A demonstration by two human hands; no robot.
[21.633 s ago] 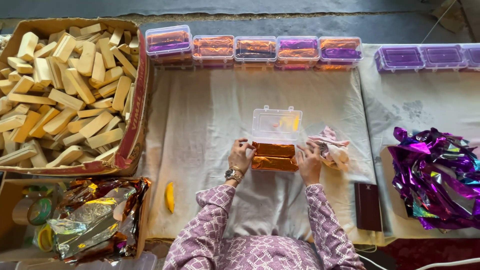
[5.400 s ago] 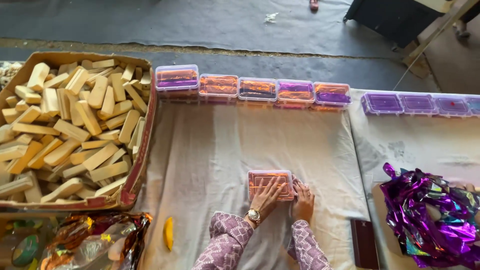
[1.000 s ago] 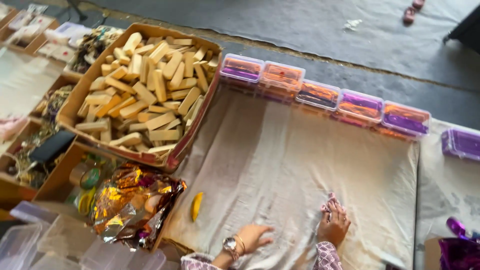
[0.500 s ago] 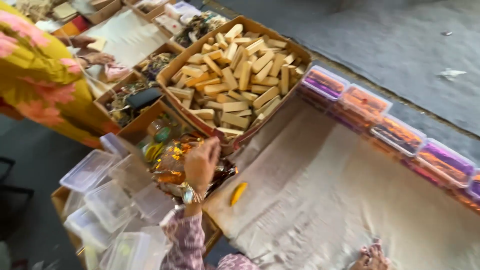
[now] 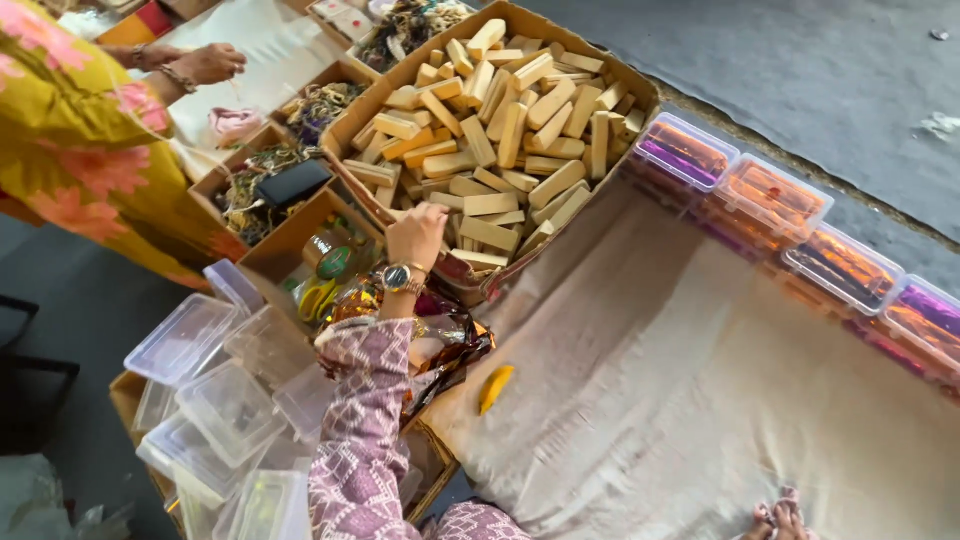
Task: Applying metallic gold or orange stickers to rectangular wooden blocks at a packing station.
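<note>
My left hand (image 5: 415, 235), with a watch on its wrist, reaches over the near rim of a large cardboard box (image 5: 478, 285) heaped with pale wooden blocks (image 5: 500, 130). Its fingers curl down at the blocks by the rim; whether they hold one is hidden. Just under my forearm lies a crumpled bundle of orange and silver foil (image 5: 445, 335). Only the fingertips of my right hand (image 5: 780, 518) show at the bottom edge, resting on the beige cloth (image 5: 680, 380).
Several lidded clear boxes with orange and purple foil inside (image 5: 770, 195) line the cloth's far edge. A small yellow object (image 5: 495, 388) lies on the cloth. Empty clear boxes (image 5: 220, 390) are stacked at lower left. A person in yellow floral clothing (image 5: 80, 150) works at the upper left.
My left hand has moved from the foil bundle up to the rim of the block box. The view has shifted slightly; my right hand stays low on the cloth.
</note>
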